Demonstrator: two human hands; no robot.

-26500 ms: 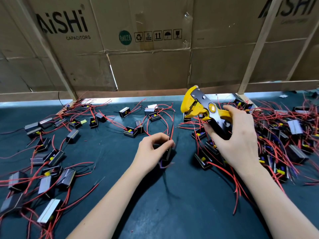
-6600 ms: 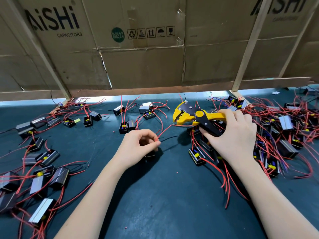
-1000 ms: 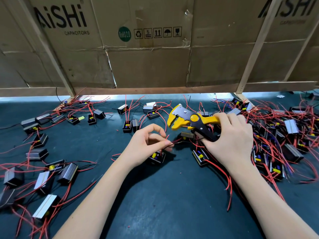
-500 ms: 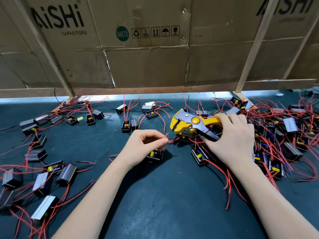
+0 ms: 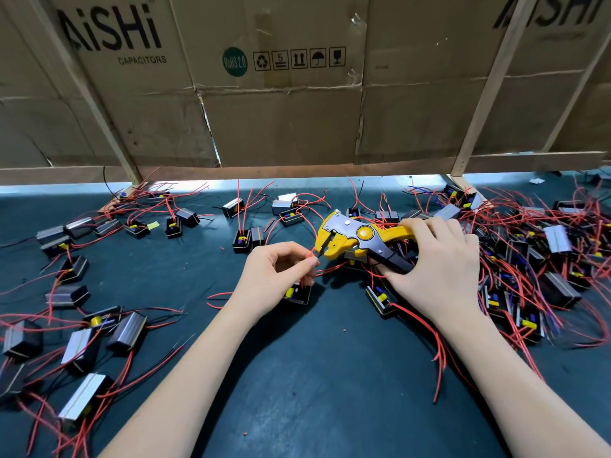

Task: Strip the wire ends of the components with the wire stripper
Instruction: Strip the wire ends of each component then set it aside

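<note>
The left hand (image 5: 276, 276) pinches a thin red wire (image 5: 309, 259) between its thumb and first finger, and the other fingers are curled in. The tip of that wire sits right at the mouth of the wire stripper (image 5: 350, 241). The wire runs down to a small black component (image 5: 297, 294) that lies on the worktop (image 5: 330, 375) just under the left hand. The right hand (image 5: 436, 269) grips the handles of the yellow and black stripper, with its fingers curled round them. The stripper lies almost flat, just above the worktop, and its head points to the left. I cannot tell if its mouth has bitten the wire. A big heap of components (image 5: 545, 259) with tangled red wires lies on the right side of the worktop, partly behind the right hand. More components (image 5: 82, 342) lie spread out on the left side, well apart from the hands. A wall of brown cardboard boxes (image 5: 281, 120) stands at the back.
</note>
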